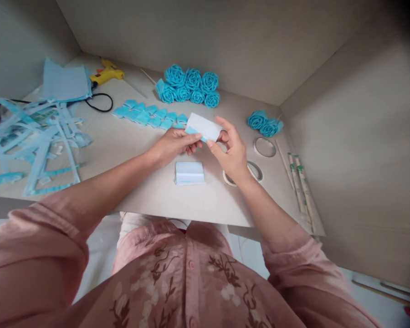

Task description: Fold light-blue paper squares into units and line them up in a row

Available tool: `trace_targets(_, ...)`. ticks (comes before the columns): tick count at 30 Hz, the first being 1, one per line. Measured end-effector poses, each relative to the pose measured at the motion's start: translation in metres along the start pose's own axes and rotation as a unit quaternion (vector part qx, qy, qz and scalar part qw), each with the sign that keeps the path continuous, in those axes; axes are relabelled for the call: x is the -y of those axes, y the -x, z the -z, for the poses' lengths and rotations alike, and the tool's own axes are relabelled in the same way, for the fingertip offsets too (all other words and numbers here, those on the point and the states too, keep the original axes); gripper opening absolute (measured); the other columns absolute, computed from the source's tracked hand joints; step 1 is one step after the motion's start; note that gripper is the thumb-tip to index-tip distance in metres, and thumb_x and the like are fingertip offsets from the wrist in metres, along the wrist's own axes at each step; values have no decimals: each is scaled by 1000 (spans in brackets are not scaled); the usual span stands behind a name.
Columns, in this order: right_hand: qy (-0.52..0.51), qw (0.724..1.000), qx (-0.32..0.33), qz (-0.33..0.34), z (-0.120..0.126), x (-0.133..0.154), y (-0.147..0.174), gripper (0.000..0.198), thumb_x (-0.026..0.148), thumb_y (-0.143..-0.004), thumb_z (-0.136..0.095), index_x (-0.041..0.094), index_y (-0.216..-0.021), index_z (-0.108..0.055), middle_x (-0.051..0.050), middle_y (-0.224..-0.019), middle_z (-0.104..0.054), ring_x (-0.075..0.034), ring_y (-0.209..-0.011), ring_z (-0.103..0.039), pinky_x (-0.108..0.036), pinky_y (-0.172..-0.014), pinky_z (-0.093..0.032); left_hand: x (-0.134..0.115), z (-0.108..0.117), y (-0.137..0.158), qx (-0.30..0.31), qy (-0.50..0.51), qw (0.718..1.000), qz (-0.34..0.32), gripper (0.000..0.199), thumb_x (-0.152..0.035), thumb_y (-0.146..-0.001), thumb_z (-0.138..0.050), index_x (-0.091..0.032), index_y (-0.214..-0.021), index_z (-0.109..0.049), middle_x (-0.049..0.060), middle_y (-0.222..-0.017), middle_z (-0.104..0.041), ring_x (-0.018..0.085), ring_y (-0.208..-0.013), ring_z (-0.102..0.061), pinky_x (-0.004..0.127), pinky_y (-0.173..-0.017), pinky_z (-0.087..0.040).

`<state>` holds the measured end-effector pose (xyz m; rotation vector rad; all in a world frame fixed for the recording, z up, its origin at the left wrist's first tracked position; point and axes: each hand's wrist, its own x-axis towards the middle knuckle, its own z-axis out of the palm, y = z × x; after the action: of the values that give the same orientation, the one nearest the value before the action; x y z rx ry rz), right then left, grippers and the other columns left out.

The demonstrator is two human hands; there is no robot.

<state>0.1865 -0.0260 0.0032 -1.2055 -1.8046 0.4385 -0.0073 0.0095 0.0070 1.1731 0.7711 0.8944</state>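
Observation:
Between both hands I hold a pale rectangular piece of fabric or paper point(205, 125), white on the side facing me, with a light blue strip turned over along its near edge. My left hand point(179, 143) pinches its lower left part, thumb on top. My right hand point(230, 148) grips the lower right edge between thumb and fingers, the index finger raised behind the right corner. Below them on the table lies a small stack of pale blue rectangular pieces point(189, 173). Folded blue pieces point(146, 114) lie in rows just beyond my left hand.
Blue rosettes point(191, 84) stand at the back, two more rosettes point(264, 123) at right. Tape rolls point(264, 147) and wrapped sticks point(299, 182) lie rightward. Leftward are cut scraps point(41, 141), a sheet stack point(66, 82) and a yellow glue gun point(107, 73). Board walls point(198, 32) enclose the table.

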Motion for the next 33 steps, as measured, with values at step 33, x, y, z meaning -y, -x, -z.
trace_targets(33,125,965,27,229,11,-15,-14,15,30,-94,-63,36,-95,-77,1,-135,-64,-28,-132,-53,-56,-114,-43,-9,-2,1,17,48,996,67,21,-17,-84,-69,-9,-65,-66,4,-63,-66,8,-54,-57,23,-56,-42)
